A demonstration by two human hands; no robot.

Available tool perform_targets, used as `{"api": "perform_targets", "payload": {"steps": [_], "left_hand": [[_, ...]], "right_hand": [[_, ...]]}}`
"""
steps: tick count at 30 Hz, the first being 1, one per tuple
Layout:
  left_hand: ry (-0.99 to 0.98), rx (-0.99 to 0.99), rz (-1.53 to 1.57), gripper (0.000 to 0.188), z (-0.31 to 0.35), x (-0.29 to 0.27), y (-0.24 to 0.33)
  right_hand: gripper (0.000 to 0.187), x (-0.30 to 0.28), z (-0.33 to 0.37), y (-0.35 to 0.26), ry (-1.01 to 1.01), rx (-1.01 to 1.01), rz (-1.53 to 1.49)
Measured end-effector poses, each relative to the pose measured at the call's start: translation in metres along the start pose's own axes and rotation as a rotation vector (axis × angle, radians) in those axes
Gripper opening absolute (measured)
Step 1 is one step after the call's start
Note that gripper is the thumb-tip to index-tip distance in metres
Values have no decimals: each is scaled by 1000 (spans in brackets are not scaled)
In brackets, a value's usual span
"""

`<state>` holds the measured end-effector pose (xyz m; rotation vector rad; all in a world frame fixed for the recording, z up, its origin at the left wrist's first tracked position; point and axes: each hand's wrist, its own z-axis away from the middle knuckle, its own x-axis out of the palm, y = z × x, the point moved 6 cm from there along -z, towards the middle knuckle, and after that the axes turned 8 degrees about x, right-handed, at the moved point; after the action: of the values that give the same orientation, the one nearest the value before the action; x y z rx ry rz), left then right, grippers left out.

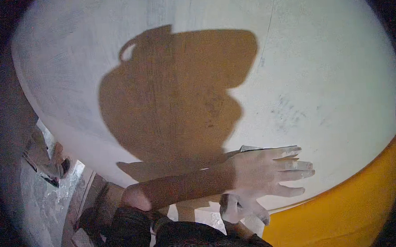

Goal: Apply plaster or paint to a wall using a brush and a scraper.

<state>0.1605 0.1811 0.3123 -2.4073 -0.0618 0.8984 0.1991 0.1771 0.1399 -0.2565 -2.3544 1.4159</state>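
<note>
My left hand (257, 171), pale with dust, lies flat against a large curved white surface (328, 78), its fingers spread and pointing right. Under its palm and fingers it holds a thin sheet of sandpaper (269, 147) to that surface. Only the sheet's grey upper edge and a bit of brown between the fingers show. Just below the left palm is my right hand (230, 208), partly covered by the left one. Its fingers are mostly hidden, so I cannot tell whether it grips anything.
A large brown shadow falls across the middle of the white surface. Dark smudges (288, 113) mark it above my left hand. Orange-yellow material (339, 219) borders it at lower right. At the left, a shoe (45, 159) rests on a dusty, shiny floor (45, 214).
</note>
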Motion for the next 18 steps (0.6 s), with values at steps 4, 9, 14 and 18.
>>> {"api": "perform_targets", "payload": {"steps": [4, 9, 14, 18], "left_hand": [[28, 14, -31, 60, -7, -4, -5], [39, 30, -73, 59, -14, -22, -10], [57, 39, -96, 57, -33, -28, -26], [71, 60, -109, 56, -44, -30, -12]], "right_hand": [[9, 0, -18, -15, -4, 14, 12], [10, -7, -27, -36, -15, 38, 4], [11, -11, -41, -60, -14, 77, 5], [12, -26, -20, -48, 31, 39, 17]]}}
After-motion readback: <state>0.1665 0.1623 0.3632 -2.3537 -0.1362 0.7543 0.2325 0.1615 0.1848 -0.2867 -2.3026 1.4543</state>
